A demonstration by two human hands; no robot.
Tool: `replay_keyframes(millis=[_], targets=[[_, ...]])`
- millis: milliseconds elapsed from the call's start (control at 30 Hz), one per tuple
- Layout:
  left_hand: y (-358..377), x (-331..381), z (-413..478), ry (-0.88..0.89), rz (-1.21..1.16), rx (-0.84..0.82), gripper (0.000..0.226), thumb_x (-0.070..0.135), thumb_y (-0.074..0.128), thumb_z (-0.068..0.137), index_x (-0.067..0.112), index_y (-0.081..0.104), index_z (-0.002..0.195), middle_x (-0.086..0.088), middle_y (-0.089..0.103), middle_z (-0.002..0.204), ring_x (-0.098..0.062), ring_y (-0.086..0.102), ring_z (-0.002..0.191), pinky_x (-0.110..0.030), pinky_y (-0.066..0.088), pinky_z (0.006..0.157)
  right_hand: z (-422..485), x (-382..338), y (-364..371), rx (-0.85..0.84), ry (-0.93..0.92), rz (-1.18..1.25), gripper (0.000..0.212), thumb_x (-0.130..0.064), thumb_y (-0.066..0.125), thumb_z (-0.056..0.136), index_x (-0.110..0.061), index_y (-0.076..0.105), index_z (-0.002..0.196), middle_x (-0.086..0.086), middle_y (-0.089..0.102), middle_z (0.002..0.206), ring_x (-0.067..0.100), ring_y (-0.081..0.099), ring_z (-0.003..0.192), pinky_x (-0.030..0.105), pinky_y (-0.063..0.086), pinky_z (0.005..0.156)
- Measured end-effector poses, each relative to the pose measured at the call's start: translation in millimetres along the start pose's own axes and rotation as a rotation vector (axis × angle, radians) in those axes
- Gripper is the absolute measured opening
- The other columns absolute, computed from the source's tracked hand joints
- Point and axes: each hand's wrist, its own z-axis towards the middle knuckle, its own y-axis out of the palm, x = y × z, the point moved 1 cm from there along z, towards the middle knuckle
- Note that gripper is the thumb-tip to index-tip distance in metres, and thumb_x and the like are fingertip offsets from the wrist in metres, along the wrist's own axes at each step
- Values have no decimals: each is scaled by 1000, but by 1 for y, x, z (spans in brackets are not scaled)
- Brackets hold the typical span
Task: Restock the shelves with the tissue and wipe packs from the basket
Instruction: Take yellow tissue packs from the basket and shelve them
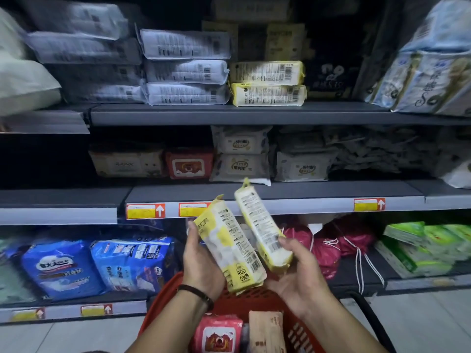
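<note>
The left hand, a dark bracelet on its wrist, grips one yellow-and-white wipe pack by its left edge, with the thumb lying up along the side and the fingers curled behind it. The right hand, palm up, cups the lower end of a second yellow-and-white pack, its thumb pressed on the barcode face. The two packs tilt side by side, nearly touching between the two sets of fingers.

Directly below the fingers sits the red basket, which contains a red wipe pack and a tan pack. Just beyond the fingertips runs the middle shelf edge with yellow price tags. Behind it stand a red pack and stacked white packs. Well above the fingers, two matching yellow packs lie stacked on the top shelf beside white packs. Blue packs lie left of the hands, and pink drawstring bags and green packs lie to the right.
</note>
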Motion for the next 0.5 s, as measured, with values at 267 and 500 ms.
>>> replay_keyframes(millis=[267, 500], targets=[[-12, -17, 10, 44, 534, 130, 93, 98, 32, 68, 27, 81, 103, -8, 80, 110, -31, 74, 110, -57, 51, 107, 0, 22, 12, 26, -193, -176, 31, -6, 80, 80, -4, 65, 107, 20, 78, 107, 45, 74, 103, 77, 55, 85], [0, -2, 4, 48, 334, -94, 66, 62, 52, 91, 18, 61, 140, -15, 71, 133, -37, 68, 122, -58, 53, 102, 1, 6, 7, 62, -556, -579, 53, -6, 93, 68, -15, 69, 114, 0, 81, 102, 22, 79, 91, 51, 65, 81]])
